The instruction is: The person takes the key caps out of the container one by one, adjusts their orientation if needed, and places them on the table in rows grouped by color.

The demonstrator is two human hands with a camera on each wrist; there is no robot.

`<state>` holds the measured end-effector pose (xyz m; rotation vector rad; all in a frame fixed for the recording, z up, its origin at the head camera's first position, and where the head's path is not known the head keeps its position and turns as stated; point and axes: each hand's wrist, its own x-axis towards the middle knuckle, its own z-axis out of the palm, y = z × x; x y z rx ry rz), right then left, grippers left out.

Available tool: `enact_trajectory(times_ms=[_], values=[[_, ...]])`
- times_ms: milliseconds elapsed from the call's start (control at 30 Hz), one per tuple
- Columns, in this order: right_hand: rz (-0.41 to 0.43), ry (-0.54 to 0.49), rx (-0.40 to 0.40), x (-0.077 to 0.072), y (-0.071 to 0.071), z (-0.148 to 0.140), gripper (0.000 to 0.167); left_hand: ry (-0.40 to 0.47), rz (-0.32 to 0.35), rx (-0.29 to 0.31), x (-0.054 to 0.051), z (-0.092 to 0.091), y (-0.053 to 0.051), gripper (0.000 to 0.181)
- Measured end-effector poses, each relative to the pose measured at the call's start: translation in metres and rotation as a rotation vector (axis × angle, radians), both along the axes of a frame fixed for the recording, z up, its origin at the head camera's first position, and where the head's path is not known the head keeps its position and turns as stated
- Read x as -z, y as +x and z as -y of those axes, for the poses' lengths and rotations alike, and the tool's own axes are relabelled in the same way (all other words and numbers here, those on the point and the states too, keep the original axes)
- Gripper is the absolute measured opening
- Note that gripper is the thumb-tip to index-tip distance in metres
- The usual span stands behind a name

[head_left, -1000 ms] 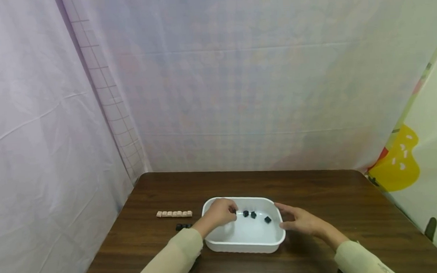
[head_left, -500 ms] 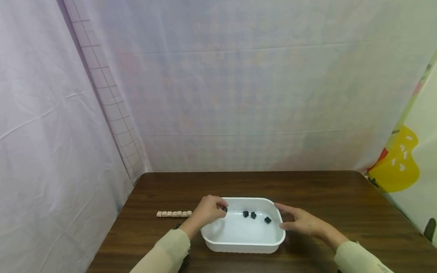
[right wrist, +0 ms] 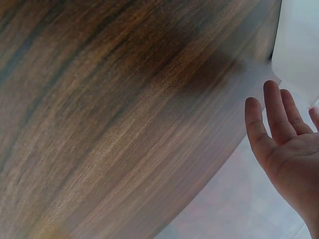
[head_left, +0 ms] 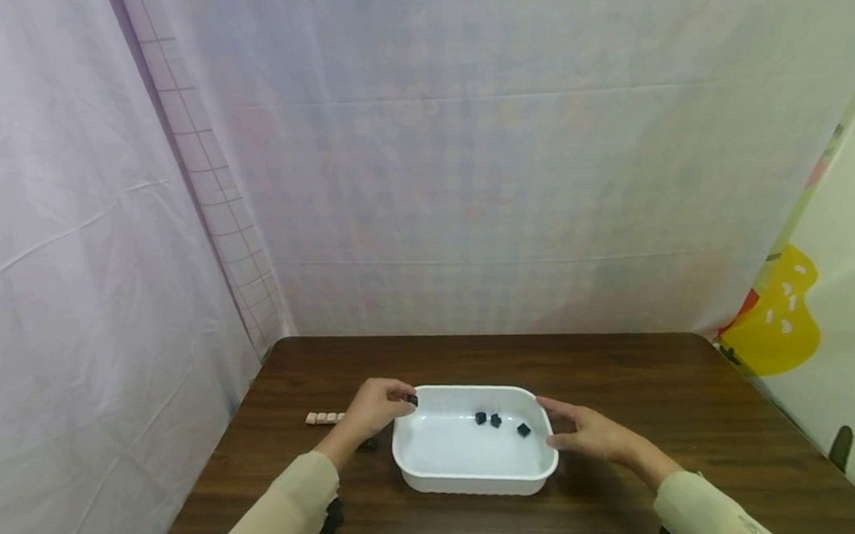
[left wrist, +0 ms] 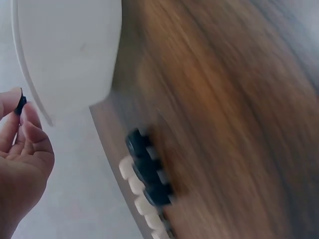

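My left hand (head_left: 373, 407) pinches a small black keycap (head_left: 412, 400) between thumb and fingertips, above the left rim of a white plastic tub (head_left: 475, 484). In the left wrist view the pinched keycap (left wrist: 21, 103) is seen edge-on. Inside the tub lie three more black keycaps (head_left: 496, 420), toward its back and right. My right hand (head_left: 594, 436) rests at the tub's right end, fingers extended and loose. Left of the tub, a row of black keycaps (left wrist: 148, 169) stands beside a row of beige keycaps (left wrist: 143, 205); my left arm partly hides both in the head view.
The tub stands on a dark wood-grain table (head_left: 621, 370). A dark object (head_left: 332, 518), mostly hidden by my left sleeve, lies near the front. Pale curtains (head_left: 466, 176) hang behind the table and along its left side.
My left hand has come up and left from inside the tub to its left rim, carrying the black keycap. My right hand and the tub's three keycaps look the same.
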<state>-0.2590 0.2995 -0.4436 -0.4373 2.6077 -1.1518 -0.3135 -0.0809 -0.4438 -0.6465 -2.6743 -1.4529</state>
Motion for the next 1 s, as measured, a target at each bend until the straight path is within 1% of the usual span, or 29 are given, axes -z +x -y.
enact_trajectory(times_ms=[133,267,367,467,567,667,867,1000], values=[[-0.004,-0.014,-0.011,0.0,0.0,-0.001,0.075,0.036,0.007,-0.027,0.002,0.012,0.0,0.025],[-0.001,-0.02,-0.013,0.001,0.0,-0.001,0.075,0.074,0.054,-0.064,0.005,0.026,0.001,0.027],[-0.003,-0.023,-0.012,0.001,0.0,-0.001,0.076,0.099,0.077,-0.096,0.006,0.037,0.002,0.026],[-0.007,-0.021,-0.01,0.002,0.0,-0.001,0.075,0.107,0.07,-0.129,0.008,0.048,0.004,0.024],[-0.015,-0.017,-0.014,0.002,-0.001,-0.001,0.075,0.082,0.056,-0.159,0.011,0.061,0.004,0.021],[-0.019,-0.018,-0.017,0.002,-0.001,-0.001,0.075,0.055,0.073,-0.183,0.016,0.073,0.006,0.02],[-0.014,-0.02,-0.01,0.003,-0.001,-0.001,0.075,-0.024,0.099,-0.205,0.025,0.096,0.01,0.02],[-0.019,-0.017,-0.007,0.003,0.0,-0.002,0.075,-0.06,0.105,-0.205,0.029,0.106,0.012,0.022]])
